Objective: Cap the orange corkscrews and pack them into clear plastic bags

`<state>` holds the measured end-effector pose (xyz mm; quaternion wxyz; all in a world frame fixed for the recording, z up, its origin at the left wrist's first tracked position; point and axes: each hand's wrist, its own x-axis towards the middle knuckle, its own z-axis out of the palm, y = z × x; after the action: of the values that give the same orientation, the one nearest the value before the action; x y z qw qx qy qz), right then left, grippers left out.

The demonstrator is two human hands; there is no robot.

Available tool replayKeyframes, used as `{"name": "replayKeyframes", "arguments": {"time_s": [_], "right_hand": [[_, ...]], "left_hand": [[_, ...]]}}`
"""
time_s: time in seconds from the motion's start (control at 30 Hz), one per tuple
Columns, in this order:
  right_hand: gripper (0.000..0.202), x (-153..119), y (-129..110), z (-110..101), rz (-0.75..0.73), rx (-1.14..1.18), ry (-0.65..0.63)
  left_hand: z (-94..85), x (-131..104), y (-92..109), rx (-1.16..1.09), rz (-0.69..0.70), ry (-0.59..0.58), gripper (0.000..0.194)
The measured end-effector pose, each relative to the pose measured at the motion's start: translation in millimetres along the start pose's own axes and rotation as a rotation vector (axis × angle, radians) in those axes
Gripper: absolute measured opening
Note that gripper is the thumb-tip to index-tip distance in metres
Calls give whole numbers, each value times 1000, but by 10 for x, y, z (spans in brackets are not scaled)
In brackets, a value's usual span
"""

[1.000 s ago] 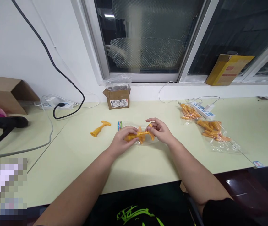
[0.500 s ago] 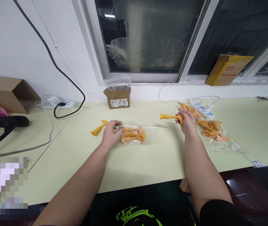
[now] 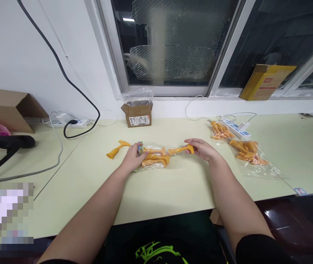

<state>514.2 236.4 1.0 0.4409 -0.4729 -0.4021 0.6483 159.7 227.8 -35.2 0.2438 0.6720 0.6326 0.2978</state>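
A clear plastic bag [image 3: 160, 167] lies on the table with several orange plastic pieces [image 3: 155, 161] inside and a coloured strip at its left end. My left hand [image 3: 133, 158] is closed on that left end, thumb on top. In my right hand [image 3: 202, 149] is another orange plastic piece [image 3: 182, 149], with a flared end, a ribbed stem and a hooked tip. The hand grips the hooked tip, while the flared end lies within the bag's right end. A loose orange piece [image 3: 115, 151] rests just left of my left hand.
Two clear bags of orange pieces, one farther back [image 3: 221, 131] and one nearer [image 3: 251, 156], lie to the right beside a power strip [image 3: 237, 129]. A small cardboard box [image 3: 138, 114] stands by the wall. Another power strip [image 3: 73, 124] and a black cable [image 3: 71, 83] are at left.
My right hand has moved left and slightly down, carrying its orange piece from above the table into the bag's right end. The left hand has stayed at the bag, its thumb now lower.
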Motion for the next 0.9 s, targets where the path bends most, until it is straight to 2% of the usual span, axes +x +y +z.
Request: {"name": "replayKeyframes", "arguments": {"time_s": [0.23, 0.37, 0.47, 0.57, 0.7, 0.83, 0.9], "right_hand": [[16, 32, 83, 166, 63, 191, -73], [18, 105, 200, 335, 110, 282, -115], [24, 139, 243, 465, 161, 330, -54], [26, 141, 229, 511, 110, 342, 31], [20, 110, 178, 385, 61, 154, 55], [9, 64, 142, 172, 147, -177, -113], [9, 56, 152, 126, 191, -244, -205]], "left_hand": [[-31, -34, 65, 12, -7, -31, 62], [-40, -50, 89, 1, -7, -43, 63], [-27, -36, 66, 4, -10, -32, 64], [0, -8, 19, 9, -23, -5, 67], [39, 23, -33, -16, -31, 25, 70], [62, 38, -53, -38, -45, 29, 71], [68, 42, -58, -43, -41, 23, 73]]}}
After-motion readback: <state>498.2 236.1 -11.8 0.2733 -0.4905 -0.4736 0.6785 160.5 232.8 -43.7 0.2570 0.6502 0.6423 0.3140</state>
